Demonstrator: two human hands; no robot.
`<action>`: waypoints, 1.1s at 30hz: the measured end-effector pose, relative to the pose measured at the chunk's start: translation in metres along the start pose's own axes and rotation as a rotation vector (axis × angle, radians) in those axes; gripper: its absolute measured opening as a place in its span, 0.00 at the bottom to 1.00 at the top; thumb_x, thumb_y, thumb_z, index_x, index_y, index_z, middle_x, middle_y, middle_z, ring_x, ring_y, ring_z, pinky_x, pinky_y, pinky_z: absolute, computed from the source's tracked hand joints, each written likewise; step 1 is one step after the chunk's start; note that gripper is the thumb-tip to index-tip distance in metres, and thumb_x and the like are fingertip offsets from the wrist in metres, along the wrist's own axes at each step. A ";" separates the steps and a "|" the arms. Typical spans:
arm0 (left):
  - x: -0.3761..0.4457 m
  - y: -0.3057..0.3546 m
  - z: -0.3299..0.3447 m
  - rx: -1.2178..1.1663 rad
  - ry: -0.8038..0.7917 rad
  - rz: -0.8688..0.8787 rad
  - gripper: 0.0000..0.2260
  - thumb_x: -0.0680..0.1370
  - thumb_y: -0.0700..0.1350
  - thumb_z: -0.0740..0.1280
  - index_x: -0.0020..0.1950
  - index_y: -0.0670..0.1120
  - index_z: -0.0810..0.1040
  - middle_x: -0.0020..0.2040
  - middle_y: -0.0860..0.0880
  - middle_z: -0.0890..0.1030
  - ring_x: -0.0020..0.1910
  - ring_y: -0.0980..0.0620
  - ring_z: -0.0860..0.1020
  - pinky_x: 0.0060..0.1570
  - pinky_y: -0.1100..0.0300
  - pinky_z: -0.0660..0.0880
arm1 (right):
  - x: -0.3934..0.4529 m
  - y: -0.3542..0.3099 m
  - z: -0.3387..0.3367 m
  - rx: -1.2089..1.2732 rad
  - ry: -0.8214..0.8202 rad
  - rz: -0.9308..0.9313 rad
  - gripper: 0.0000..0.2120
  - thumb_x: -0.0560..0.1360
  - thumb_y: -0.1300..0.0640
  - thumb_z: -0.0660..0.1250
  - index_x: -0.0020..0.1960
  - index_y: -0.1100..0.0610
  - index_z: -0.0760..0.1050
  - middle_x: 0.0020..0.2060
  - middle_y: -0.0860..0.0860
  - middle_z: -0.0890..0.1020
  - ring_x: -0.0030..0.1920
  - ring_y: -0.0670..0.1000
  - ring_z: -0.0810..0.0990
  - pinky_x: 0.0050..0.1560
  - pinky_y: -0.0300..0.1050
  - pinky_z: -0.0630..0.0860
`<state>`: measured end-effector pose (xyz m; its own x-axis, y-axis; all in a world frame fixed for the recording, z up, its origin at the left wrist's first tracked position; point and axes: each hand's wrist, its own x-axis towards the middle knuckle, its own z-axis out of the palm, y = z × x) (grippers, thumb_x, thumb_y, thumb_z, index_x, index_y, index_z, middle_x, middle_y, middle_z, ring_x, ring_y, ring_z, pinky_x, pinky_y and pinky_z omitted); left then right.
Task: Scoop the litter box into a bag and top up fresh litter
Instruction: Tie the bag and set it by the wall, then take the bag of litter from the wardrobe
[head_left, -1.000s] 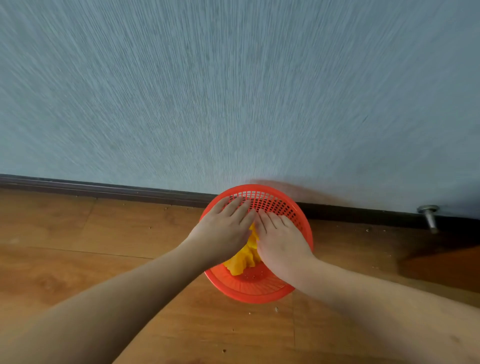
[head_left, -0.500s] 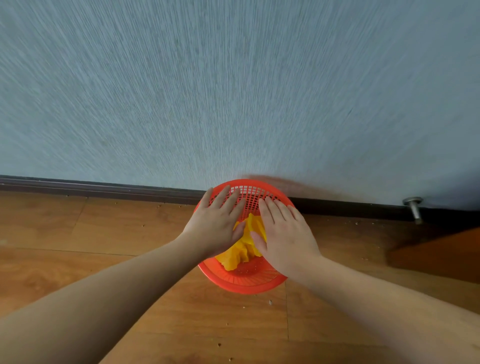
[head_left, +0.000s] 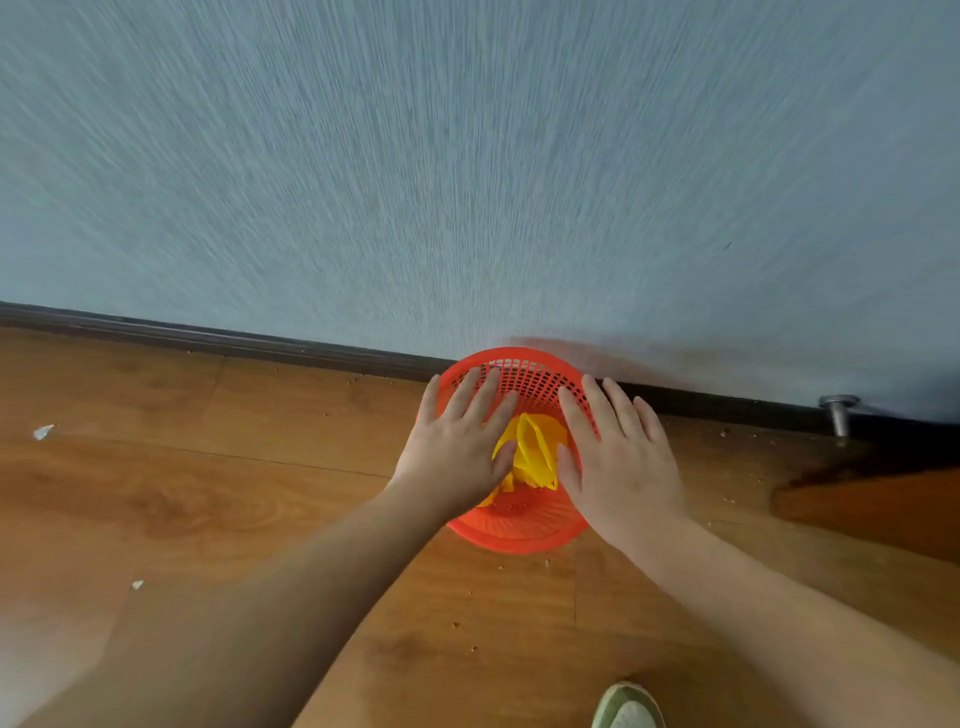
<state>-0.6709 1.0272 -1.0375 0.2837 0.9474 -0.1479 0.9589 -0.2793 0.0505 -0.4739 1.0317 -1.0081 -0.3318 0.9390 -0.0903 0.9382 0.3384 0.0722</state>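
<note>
The yellow bag (head_left: 532, 452) is bunched in the red basket (head_left: 519, 530) between left hand (head_left: 457, 447) and right hand (head_left: 618, 457), fingers spread flat, nothing gripped; scooping and refilling are judged outstanding.

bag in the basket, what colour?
Yellow bag, crumpled inside the orange-red mesh basket; head view shows it.

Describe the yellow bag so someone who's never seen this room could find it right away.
Look where the grey wall meets the wooden floor: a round orange mesh basket stands there. The crumpled yellow bag lies inside it, the only yellow thing.
</note>
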 end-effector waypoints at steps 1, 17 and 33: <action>-0.006 0.007 -0.013 -0.042 -0.027 -0.028 0.28 0.82 0.62 0.46 0.79 0.53 0.56 0.80 0.46 0.54 0.79 0.45 0.51 0.75 0.37 0.49 | -0.004 0.001 -0.012 0.011 -0.004 0.014 0.28 0.79 0.45 0.50 0.75 0.55 0.63 0.73 0.57 0.66 0.74 0.58 0.63 0.71 0.58 0.62; -0.103 0.025 -0.309 -0.154 -0.200 -0.262 0.30 0.80 0.65 0.45 0.78 0.53 0.58 0.80 0.47 0.57 0.79 0.45 0.51 0.75 0.38 0.49 | -0.054 -0.031 -0.287 0.153 -0.052 -0.026 0.25 0.80 0.48 0.48 0.72 0.55 0.67 0.69 0.56 0.72 0.70 0.57 0.69 0.69 0.57 0.67; -0.283 0.020 -0.644 -0.194 -0.038 -0.353 0.29 0.80 0.64 0.47 0.79 0.54 0.54 0.80 0.48 0.58 0.79 0.46 0.52 0.75 0.41 0.53 | -0.149 -0.082 -0.638 0.109 0.020 -0.140 0.24 0.80 0.49 0.57 0.74 0.54 0.63 0.73 0.58 0.67 0.72 0.59 0.66 0.71 0.58 0.65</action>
<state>-0.7357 0.8543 -0.3589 -0.0591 0.9725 -0.2254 0.9794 0.1002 0.1754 -0.5637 0.9026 -0.3670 -0.4606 0.8847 -0.0717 0.8875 0.4583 -0.0474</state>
